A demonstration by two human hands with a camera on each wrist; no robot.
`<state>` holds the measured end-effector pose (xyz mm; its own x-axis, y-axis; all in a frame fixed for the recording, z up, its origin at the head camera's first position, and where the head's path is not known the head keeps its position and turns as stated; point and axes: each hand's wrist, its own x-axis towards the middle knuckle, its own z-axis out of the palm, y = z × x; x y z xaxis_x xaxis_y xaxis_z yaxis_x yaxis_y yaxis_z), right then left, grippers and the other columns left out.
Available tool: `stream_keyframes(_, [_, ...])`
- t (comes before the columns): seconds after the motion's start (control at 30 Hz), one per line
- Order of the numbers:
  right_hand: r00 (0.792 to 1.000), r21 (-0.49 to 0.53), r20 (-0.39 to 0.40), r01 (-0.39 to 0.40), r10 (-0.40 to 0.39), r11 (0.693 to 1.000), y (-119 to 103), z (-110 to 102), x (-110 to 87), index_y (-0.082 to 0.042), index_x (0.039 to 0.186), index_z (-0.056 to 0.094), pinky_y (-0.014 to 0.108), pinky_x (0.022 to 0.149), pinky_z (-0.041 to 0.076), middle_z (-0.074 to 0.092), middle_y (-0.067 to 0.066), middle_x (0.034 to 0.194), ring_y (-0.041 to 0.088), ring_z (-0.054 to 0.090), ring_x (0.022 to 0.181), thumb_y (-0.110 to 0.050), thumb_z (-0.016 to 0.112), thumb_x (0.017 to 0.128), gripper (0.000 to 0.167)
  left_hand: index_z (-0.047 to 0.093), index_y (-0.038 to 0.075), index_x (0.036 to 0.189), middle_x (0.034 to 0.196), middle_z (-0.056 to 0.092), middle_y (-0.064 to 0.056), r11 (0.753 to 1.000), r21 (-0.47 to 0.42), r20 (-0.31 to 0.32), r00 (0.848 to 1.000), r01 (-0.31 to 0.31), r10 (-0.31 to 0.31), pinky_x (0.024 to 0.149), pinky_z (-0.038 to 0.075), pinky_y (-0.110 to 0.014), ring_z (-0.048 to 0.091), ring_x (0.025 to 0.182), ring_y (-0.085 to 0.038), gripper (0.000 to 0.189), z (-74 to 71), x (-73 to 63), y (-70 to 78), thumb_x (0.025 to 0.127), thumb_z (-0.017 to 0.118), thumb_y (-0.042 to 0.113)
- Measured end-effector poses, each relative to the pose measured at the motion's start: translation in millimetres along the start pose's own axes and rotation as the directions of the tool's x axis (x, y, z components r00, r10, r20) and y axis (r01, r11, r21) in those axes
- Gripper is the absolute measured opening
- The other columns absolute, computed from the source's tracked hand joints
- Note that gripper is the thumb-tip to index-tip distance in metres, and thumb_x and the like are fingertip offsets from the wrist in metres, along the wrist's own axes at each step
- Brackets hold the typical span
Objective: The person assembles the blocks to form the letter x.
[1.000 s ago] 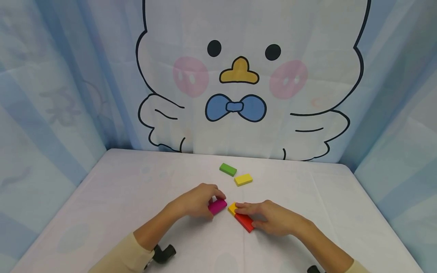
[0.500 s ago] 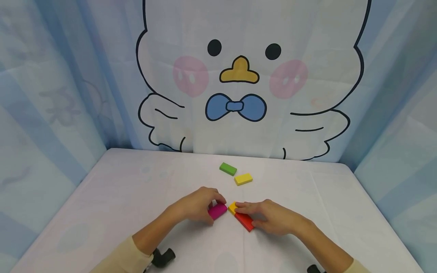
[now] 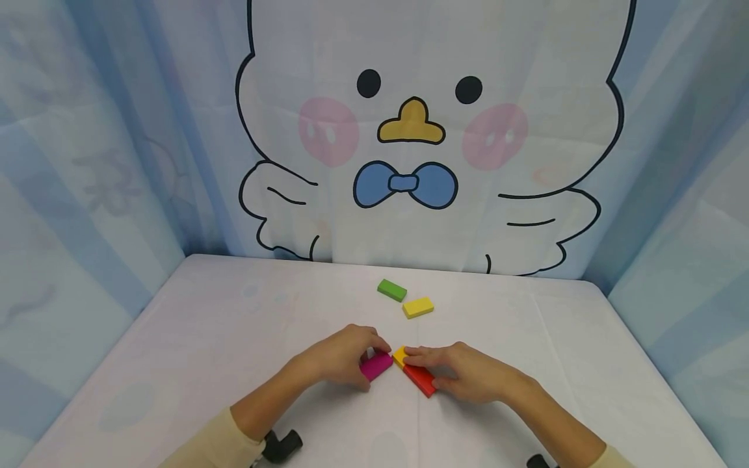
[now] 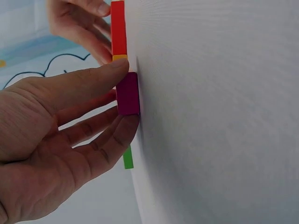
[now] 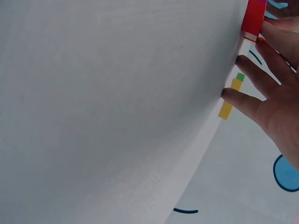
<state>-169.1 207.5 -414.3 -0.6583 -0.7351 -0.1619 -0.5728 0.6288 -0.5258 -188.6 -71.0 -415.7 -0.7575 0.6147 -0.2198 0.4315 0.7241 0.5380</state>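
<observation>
My left hand (image 3: 346, 354) pinches a magenta block (image 3: 377, 366) between thumb and fingers, low at the tabletop. The left wrist view shows the thumb across the magenta block's upper edge and fingertips at its other end. Just right of it, an orange block (image 3: 400, 355) and a red block (image 3: 420, 381) lie end to end in a slanted line. The magenta block's corner is at the orange one; whether they touch I cannot tell. My right hand (image 3: 468, 372) rests on the orange and red blocks with extended fingers, partly hiding them.
Farther back on the white-covered table (image 3: 246, 325) lie a green block (image 3: 392, 290) and a yellow block (image 3: 418, 307). A curtain with a cartoon bird (image 3: 409, 227) hangs behind the table's back edge. Black wrist devices (image 3: 282, 447) sit below the forearms.
The left hand has slid the magenta block slightly toward the person and right, up to the orange block's end. The right hand and the other blocks stay in place.
</observation>
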Motion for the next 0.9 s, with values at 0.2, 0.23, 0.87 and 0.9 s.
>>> stream_keyframes(0.2, [1.0,0.013,0.007,-0.008,0.008,1.0,-0.8,-0.5,1.4,-0.023,0.152,0.056,0.05,0.118,0.042,0.049,-0.01,0.16,0.019,0.047,0.149,-0.007,0.067,0.099,0.057,0.068,0.02,0.136,0.119,0.068,0.003,0.999,-0.036,0.006,1.0,-0.003,0.003,0.077,0.058,-0.02,0.061,0.097,-0.008,0.064,-0.5,-1.4,-1.6,0.077,0.093,0.016])
stream_keyframes(0.23, [1.0,0.014,0.007,-0.009,0.009,1.0,-0.9,-0.4,1.5,-0.023,0.152,0.056,0.05,0.118,0.042,0.049,-0.01,0.16,0.019,0.047,0.149,-0.006,0.067,0.099,0.057,0.068,0.02,0.135,0.119,0.068,0.003,0.999,-0.046,0.005,1.0,-0.005,0.005,0.078,0.058,-0.02,0.061,0.097,-0.008,0.062,-0.2,-1.7,-2.3,0.078,0.092,0.015])
stream_keyframes(0.87, [1.0,0.026,0.0,-0.012,0.012,1.0,0.9,1.1,0.5,-0.022,0.152,0.056,0.049,0.118,0.042,0.049,-0.011,0.16,0.018,0.046,0.15,-0.007,0.067,0.099,0.056,0.074,0.021,0.124,0.104,0.071,0.005,0.995,-0.075,0.013,0.998,-0.065,0.067,0.077,0.056,-0.018,0.063,0.091,-0.006,0.045,1.3,-1.0,-4.1,0.083,0.088,0.01])
stream_keyframes(0.9, [1.0,0.026,-0.001,-0.012,0.012,1.0,1.1,1.1,0.3,-0.022,0.152,0.056,0.049,0.118,0.042,0.048,-0.011,0.16,0.018,0.046,0.15,-0.007,0.067,0.099,0.056,0.074,0.021,0.125,0.103,0.071,0.005,0.995,-0.076,0.016,0.998,-0.065,0.067,0.077,0.056,-0.018,0.063,0.091,-0.006,0.045,1.6,-0.8,-3.6,0.083,0.088,0.01])
